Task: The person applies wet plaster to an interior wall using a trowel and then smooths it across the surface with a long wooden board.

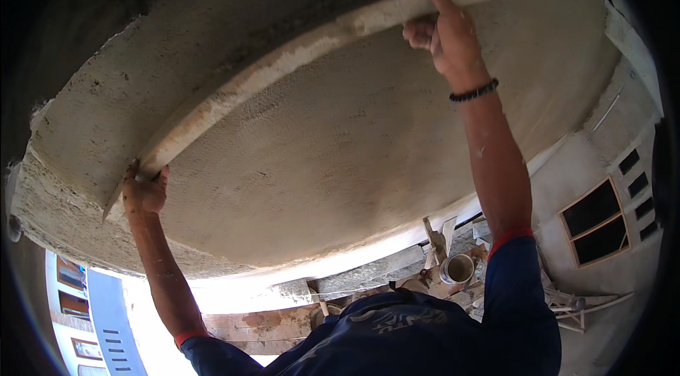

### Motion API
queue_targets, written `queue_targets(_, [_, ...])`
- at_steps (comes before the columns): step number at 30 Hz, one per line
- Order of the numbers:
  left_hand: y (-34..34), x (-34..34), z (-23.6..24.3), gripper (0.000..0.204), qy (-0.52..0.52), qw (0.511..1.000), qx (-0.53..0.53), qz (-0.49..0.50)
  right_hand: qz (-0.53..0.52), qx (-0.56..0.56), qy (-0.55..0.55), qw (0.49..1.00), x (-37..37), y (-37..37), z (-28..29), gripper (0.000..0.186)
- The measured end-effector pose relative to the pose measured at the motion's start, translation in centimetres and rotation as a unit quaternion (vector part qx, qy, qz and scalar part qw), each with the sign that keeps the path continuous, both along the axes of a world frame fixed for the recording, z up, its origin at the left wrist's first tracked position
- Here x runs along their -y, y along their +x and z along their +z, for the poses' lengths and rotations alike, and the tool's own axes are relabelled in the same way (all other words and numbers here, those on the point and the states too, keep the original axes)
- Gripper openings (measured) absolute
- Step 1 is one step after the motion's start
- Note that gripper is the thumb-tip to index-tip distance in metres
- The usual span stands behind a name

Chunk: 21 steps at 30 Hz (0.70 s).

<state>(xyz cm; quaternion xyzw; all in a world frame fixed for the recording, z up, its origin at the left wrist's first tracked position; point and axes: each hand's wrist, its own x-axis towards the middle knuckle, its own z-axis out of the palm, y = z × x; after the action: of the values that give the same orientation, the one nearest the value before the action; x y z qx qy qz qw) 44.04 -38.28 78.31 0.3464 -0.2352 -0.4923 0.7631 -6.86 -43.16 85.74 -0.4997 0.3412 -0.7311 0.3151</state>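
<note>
A long, pale straightedge [273,73], smeared with mortar, lies against the wet grey plaster [340,135] above me. It looks bowed in this view and slopes up from left to right. My left hand [145,194] is closed around its left end, fingers wrapped on the edge. Close to the other end, my right hand [452,35] grips the same bar, thumb up across its face and fingers curled at the lower edge. Both arms reach overhead. A dark bead bracelet [474,90] circles my right wrist. The plaster has a rough, pitted surface in places.
A rough, broken plaster edge [67,96] runs along the left. Below lie a mortar-stained bucket [457,269], wooden boards [265,330] and rubble. A wooden-framed window [595,222] is set in the grey wall at right, with a light wooden frame [584,309] beneath it.
</note>
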Motion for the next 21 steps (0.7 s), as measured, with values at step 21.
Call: queue_targets(21, [9.9, -6.1, -26.4, 0.036, 0.073, 0.996, -0.013, 0.040, 0.207, 0.175, 0.227, 0.935, -6.9, 7.3, -33.9, 0.035])
